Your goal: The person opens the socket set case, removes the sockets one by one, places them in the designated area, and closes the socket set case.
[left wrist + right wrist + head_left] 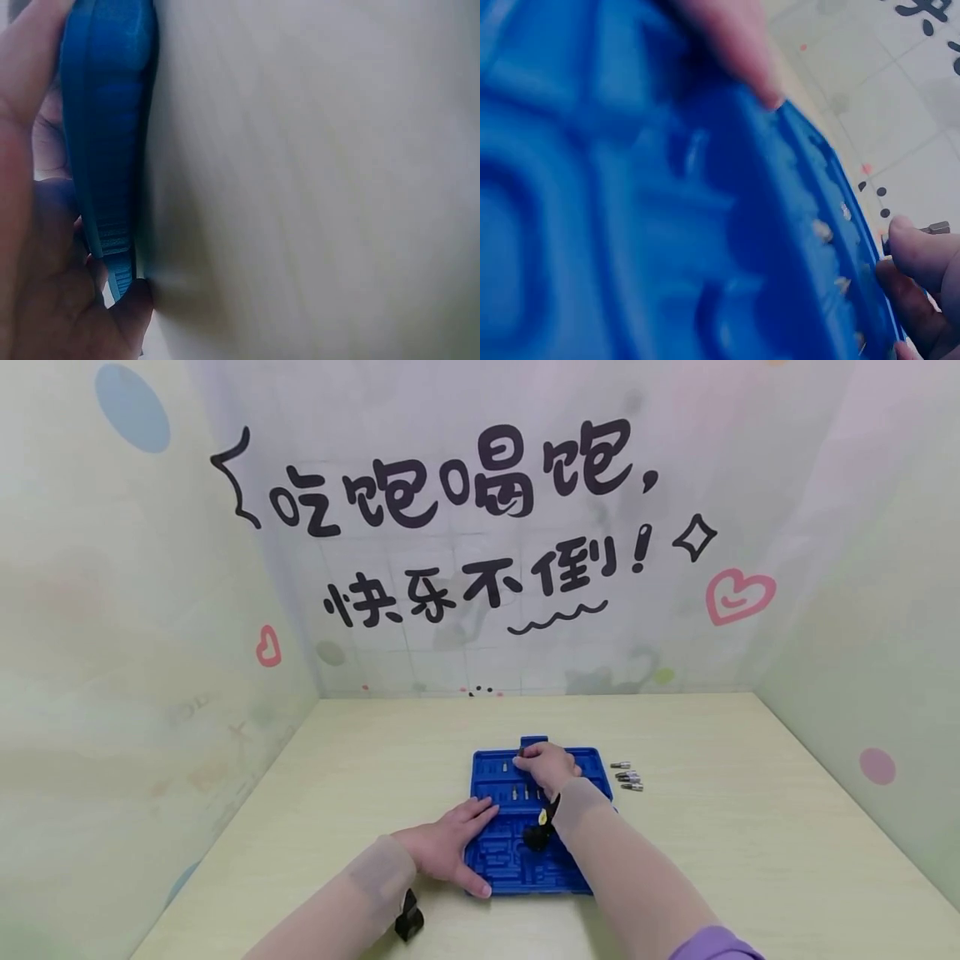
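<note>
Head view: case (495, 862) lies open on the tabletop (390, 752), its far half carrying two rows of slots. Right hand (550, 766) is over the far row, thumb and fingers pinched together on a small dark bit (937, 227); the right wrist view shows one end of it projecting past the fingertips. Left hand (446, 842) rests at the case's left side, fingers extended and spread from the thumb, which lies by the near edge. One seated bit (505, 767) stands just left of the pinch, more bits (514, 793) in the nearer row; loose bits (627, 776) lie on the tabletop, right of the case. Step judged to be work at a slot in the far row; whether the bit is going in or coming out cannot be told. Method, either way: line the bit up with its slot before pressing or pulling, grip near one end so the other stays in sight, and use a short, straight movement. Left-hand pressure should be light but firm enough to stop the case sliding. Main risks, as judged: brushing the neighbouring bit, or catching the case with the black unit (537, 837) at the right wrist.
</note>
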{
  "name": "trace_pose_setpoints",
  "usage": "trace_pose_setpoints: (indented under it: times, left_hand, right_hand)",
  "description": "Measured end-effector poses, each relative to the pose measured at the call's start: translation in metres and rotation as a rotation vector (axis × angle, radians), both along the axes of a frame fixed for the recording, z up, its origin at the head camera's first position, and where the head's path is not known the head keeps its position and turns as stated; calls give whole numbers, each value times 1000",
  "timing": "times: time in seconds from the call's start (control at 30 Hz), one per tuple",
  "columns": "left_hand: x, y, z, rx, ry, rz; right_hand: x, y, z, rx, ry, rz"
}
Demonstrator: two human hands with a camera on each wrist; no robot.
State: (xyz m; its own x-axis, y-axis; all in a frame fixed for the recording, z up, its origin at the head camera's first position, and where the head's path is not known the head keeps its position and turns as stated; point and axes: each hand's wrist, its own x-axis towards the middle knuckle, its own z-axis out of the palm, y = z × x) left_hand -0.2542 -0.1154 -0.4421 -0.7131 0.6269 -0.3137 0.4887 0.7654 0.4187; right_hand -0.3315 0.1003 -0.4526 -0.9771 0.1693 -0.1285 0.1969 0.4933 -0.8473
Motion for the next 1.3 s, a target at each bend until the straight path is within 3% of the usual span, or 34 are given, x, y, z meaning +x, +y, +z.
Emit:
trace_pose_setpoints:
  times: [0.23,0.47,0.57,0.73,0.97,1.3]
  left_hand:
    - [-1,-2,-2,-2,6,-3]
    - [-2,-3,-2,-6,8,-4]
    - [-2,-4,-1,-3,3,-2]
    - [-1,-4,0,4,-8,2]
    - [1,-4,1,-7,-10,10]
    - [2,-2,-1,20,-18,21]
  right_hand:
    - [3,3,0,-62,78,36]
    - [2,6,1,-230,71,47]
    - [0,8,1,-255,82,55]
    - [-1,16,7,-204,104,78]
    - [5,37,21,-175,127,190]
    - [21,96,26,-16,190,301]
